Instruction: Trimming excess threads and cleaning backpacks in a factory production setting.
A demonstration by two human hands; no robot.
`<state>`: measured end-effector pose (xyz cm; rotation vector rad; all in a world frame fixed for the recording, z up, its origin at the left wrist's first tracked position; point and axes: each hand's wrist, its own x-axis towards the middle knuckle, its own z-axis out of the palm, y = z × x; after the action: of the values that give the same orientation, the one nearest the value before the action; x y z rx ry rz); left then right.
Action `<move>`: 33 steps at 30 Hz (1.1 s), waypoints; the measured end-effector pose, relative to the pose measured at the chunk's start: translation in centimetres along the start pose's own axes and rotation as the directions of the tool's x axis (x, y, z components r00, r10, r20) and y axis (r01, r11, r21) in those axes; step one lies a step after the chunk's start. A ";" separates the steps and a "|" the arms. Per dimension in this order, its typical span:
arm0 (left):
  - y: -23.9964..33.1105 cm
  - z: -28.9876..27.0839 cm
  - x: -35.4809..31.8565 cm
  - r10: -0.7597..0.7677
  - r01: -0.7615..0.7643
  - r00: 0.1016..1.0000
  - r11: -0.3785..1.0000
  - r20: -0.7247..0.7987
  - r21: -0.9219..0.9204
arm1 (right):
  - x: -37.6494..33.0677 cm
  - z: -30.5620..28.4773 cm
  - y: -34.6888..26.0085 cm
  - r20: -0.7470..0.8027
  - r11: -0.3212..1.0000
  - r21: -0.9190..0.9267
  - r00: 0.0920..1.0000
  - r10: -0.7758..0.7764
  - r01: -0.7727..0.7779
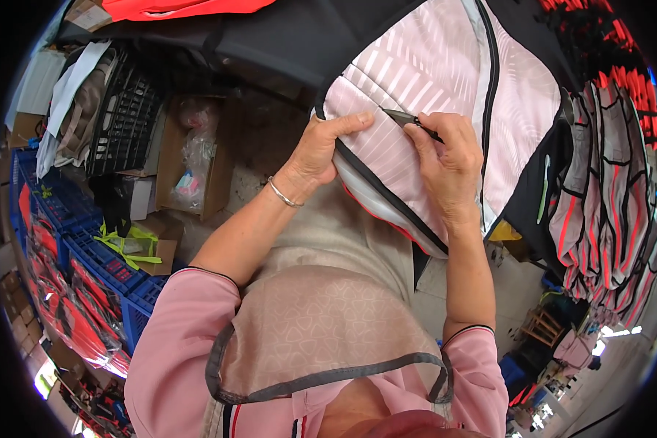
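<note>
1. Head view: the left hand (327, 150) is closed on the edge of a pale pink striped garment (423, 87), thumb lying flat on top of the cloth and fingers tucked under it, pinching the fabric beside its black trim.
2. The right hand (449, 157) is curled shut around small dark snips (405, 118), whose tip touches the pink cloth just beside the left thumb.
3. The garment lies spread in front of the person, above the lap, with a black zipper (491, 80) running down it to the right of the hands.
4. A thin bracelet (283, 194) circles the left wrist.
5. To the left stand blue crates (106, 266) and a cardboard box (190, 157) holding plastic bags.
6. On the right hangs a row of similar vests (609, 190) with red stripes.
</note>
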<state>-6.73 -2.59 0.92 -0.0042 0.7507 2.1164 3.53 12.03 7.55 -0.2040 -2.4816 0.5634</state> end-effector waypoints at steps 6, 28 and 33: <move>-0.1 0.0 0.0 0.027 -0.026 0.999 0.999 -0.022 0.032 | 0.4 0.6 -0.2 -0.032 0.999 0.039 0.999 -0.009 0.010; -0.3 0.5 -0.3 -0.019 0.019 0.998 1.000 -0.057 -0.002 | -0.9 1.3 -1.5 -0.164 0.993 -0.114 0.986 -0.008 -0.011; -0.3 0.6 -0.1 -0.028 0.026 0.999 0.998 -0.034 -0.058 | -1.3 0.6 -1.3 -0.090 0.941 0.247 0.962 0.259 -0.230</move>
<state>-6.24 -2.24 1.24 -0.0823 0.7065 2.1160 4.18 10.35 7.00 -0.4442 -2.2627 0.9154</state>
